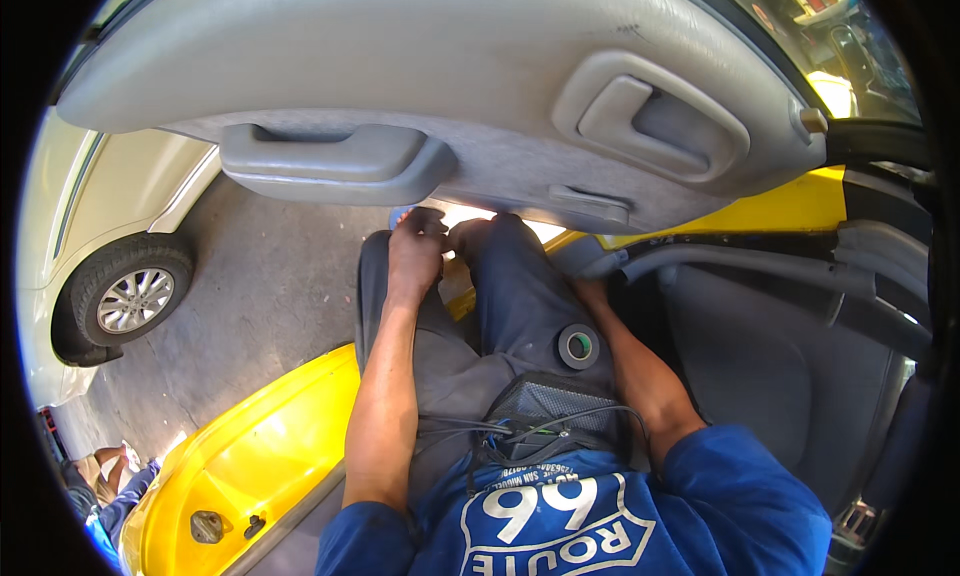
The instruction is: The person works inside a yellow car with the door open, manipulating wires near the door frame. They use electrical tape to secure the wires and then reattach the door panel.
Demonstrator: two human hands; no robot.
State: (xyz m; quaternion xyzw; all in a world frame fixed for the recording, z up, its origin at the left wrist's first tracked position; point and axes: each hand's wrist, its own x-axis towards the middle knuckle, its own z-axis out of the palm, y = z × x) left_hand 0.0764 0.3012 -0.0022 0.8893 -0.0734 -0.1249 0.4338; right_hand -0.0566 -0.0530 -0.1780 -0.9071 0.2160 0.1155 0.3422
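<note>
My left hand [416, 244] is in front of my knees, just below the lower edge of the grey car door panel [360, 66]. Its fingers are curled together, and whatever they hold is too small or hidden to name. A bit of something blue [398, 216] shows beside it. My right forearm [635, 371] passes down behind my right leg, which hides most of that hand. A dark shape [468, 236] near my left fingers could be part of it. On my right thigh lies a roll of black tape [578, 346].
The panel carries a grey armrest pull [335, 161] and an inner door handle [650, 116]. Yellow bodywork [270, 426] is at lower left, a dark seat [780, 366] at right. A pale car's wheel [130, 288] stands at left. Another person's legs [110, 486] show at the lower left rim.
</note>
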